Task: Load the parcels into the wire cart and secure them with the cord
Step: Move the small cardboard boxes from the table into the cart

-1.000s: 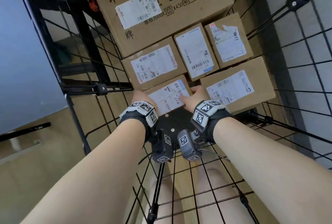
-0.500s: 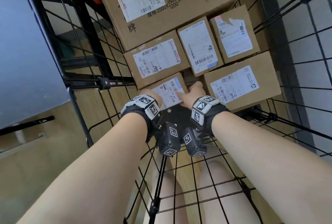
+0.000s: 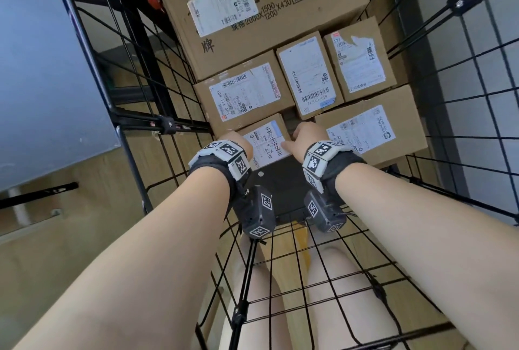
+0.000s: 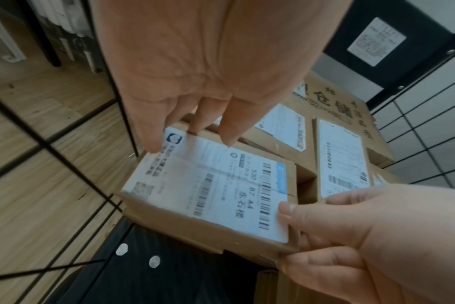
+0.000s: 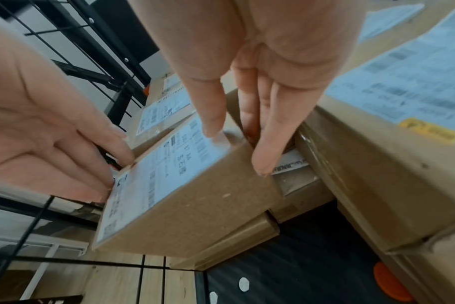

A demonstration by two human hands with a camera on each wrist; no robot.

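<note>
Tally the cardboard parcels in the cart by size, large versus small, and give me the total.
Large printed carton: 1
Small labelled parcels: 5, namely and the one gripped between the left hand and right hand
Total in view: 6

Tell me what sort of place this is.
Probably a parcel depot or stockroom: cardboard parcels with barcoded shipping labels stacked in a black wire cart, a big printed carton behind them, wood-look flooring.
</note>
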